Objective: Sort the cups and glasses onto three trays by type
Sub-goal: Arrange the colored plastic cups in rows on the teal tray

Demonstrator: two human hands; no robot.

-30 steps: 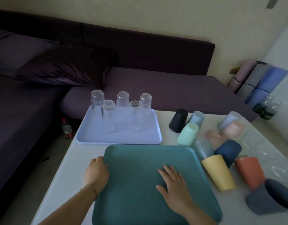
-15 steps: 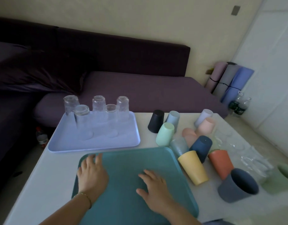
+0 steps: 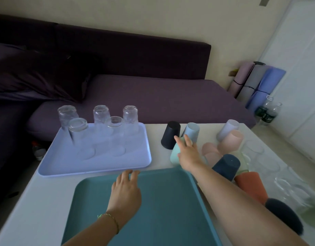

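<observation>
The right hand [image 3: 187, 153] has left the teal tray [image 3: 162, 210], where it lay flat a second ago, and now reaches far and right onto the mint-green cup [image 3: 174, 155], its fingers stretched across it. The left hand [image 3: 125, 189] has slid from the tray's left edge to its far edge, fingertips at the rim.
</observation>
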